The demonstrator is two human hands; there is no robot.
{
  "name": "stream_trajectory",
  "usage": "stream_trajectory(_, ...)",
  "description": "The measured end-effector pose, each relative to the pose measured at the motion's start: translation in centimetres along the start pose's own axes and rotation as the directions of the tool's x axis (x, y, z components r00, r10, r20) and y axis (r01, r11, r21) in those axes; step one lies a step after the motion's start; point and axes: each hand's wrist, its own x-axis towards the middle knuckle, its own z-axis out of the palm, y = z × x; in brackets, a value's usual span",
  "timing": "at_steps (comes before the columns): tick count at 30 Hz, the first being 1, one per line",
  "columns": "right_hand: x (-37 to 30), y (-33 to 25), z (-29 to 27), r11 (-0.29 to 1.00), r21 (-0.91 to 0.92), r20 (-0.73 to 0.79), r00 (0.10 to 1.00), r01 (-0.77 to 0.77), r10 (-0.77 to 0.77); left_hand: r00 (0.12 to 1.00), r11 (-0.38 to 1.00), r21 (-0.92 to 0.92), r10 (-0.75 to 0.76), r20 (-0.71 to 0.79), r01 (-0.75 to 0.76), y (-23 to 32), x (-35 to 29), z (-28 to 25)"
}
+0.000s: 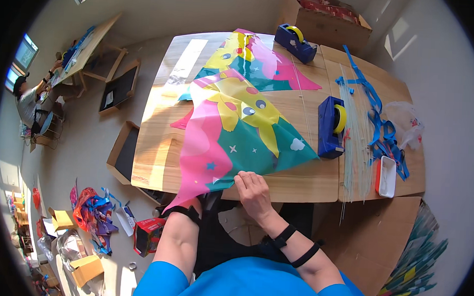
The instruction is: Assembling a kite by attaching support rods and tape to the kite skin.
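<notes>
1. I see the colourful kite [238, 129] lying flat on the wooden table [299, 183], in front of me, a little left of the table's middle
2. Its long axis runs diagonally: one pointed end hangs over the near edge at my left, and the other end goes toward the far right, where a second kite [252, 60] lies under it
3. My right hand [253, 189] rests on the near edge of the kite, fingers bent and pressing the sheet, not wrapped around it
4. My left hand is hidden under the hanging pink corner; I cannot tell if it is wide or closed
5. A blue tape dispenser [330, 126] stands just beside the kite's right corner; thin rods [355, 138] and blue ribbons [380, 123] lie further right
</notes>
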Motion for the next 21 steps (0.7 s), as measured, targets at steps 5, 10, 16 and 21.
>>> stream_trajectory(5,-0.7,0.1,7.1,0.980,0.095,0.277,0.950,-0.176,0.144,0.996,0.989,0.142,-0.024,-0.082,0.036,4.5,-7.2,-0.4)
stream_trajectory(10,0.0,-0.9,6.5,0.904,0.390,0.050,0.984,-0.174,0.168,0.460,0.153,0.982,0.884,-0.085,-0.112,5.8,-7.3,-2.3)
stream_trajectory(16,0.9,14.1,0.3,0.824,-0.103,-0.396,0.783,-0.558,0.480,0.954,-0.877,0.469,0.042,0.296,-0.107,-1.3,-8.8,2.9)
stream_trajectory(21,-3.4,19.6,-1.2,0.722,-0.195,0.183,0.698,-0.664,0.692,0.957,-0.835,0.520,-0.024,0.290,-0.179,-1.7,-6.4,-0.1)
